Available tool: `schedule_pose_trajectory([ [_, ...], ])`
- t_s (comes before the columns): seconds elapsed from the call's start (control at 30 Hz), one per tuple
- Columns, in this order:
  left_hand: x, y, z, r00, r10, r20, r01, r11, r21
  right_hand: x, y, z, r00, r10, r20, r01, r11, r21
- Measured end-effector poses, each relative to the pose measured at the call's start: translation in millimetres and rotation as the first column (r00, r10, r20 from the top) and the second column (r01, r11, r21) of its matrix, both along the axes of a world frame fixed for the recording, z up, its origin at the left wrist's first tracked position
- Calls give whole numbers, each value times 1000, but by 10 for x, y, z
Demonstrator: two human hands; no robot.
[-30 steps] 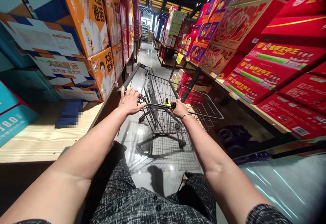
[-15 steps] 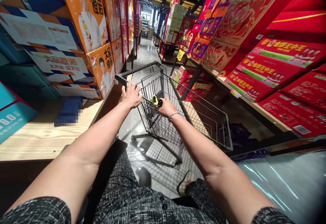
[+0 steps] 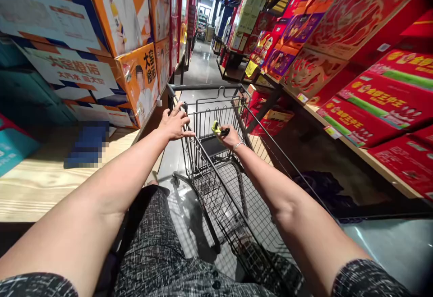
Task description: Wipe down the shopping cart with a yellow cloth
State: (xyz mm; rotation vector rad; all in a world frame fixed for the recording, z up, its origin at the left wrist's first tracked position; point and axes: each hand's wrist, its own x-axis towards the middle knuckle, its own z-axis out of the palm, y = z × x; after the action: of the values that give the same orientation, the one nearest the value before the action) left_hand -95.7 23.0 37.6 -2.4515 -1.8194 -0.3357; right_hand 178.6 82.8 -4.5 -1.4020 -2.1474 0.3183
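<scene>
A black wire shopping cart [image 3: 216, 198] stands across the aisle in front of me, its handle bar [image 3: 206, 88] at the far end and its basket reaching toward my legs. My left hand [image 3: 175, 123] rests at the upper left rim of the cart, fingers spread and holding nothing. Over the basket, my right hand [image 3: 230, 138] is closed around a small yellow-green and black tool [image 3: 216, 128]; its exact kind cannot be made out. A folding seat flap [image 3: 214, 146] sits inside the cart below that hand.
Orange drink cartons [image 3: 138, 80] are stacked on a wooden shelf [image 3: 30, 193] at left, with a dark blue item [image 3: 86, 143] on it. Red gift boxes [image 3: 365, 107] line the right shelf. Between them, a shiny floor aisle [image 3: 203, 60] runs ahead.
The cart has swung round, so its handle now lies straighter across the aisle and its basket comes closer to me. My left hand has stayed at its side; my right hand moved slightly right.
</scene>
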Motion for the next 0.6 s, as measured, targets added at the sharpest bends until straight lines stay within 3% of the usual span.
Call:
schedule_pose_trajectory([
  [0.07,-58,26,-9,999,-32,2,32,999,7,-170,168,70,1000,12,23,-15,992,122],
  [0.17,-124,47,-11,997,-75,-4,75,997,5,-434,401,165,999,28,37,-39,932,361],
  [0.27,-158,44,-9,995,-98,-4,98,995,5,-608,493,27,991,18,135,-75,898,433],
  [0.33,-157,40,-9,995,-103,9,103,995,14,-638,420,-247,977,23,214,-109,909,401],
  [0.43,-87,46,-4,995,-69,68,67,998,18,-541,125,-843,948,44,316,-139,948,287],
  [0.53,90,70,3,989,52,142,-57,998,35,-320,-236,-1439,899,110,423,-169,980,103],
  [0.6,234,88,-2,976,133,170,-142,989,42,-159,-396,-1709,862,188,471,-213,977,0],
])
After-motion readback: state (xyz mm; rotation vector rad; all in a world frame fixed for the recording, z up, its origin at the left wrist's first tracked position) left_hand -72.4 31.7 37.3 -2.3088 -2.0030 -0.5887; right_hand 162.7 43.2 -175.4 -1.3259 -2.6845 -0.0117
